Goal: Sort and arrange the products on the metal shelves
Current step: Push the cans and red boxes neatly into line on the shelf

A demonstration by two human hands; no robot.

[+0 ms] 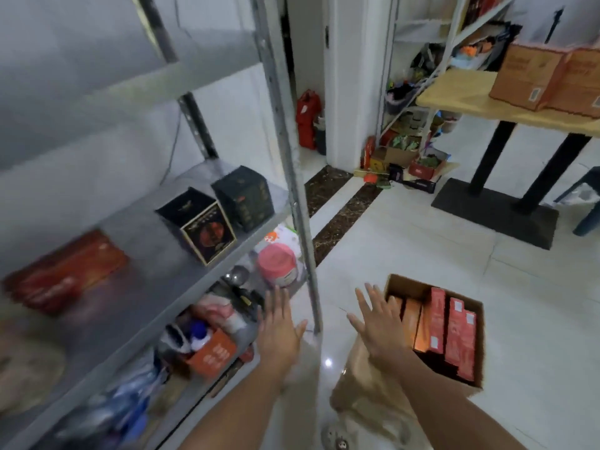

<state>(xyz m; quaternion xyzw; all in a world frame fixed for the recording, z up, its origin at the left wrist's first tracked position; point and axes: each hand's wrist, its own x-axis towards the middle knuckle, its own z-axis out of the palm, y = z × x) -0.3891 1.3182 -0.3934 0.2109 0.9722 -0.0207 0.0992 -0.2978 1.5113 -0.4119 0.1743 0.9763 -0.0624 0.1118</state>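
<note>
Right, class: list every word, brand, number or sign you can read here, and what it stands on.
No text can be read.
Black boxes, shelf: gold print, too blurred.
Red cartons, cardboard box: labels too small.
Orange box: white marks, blurred.
Brown cartons, table: faint print, unreadable.

Glossy white floor (422,248), white wall (81,177), wooden table (454,102)
</note>
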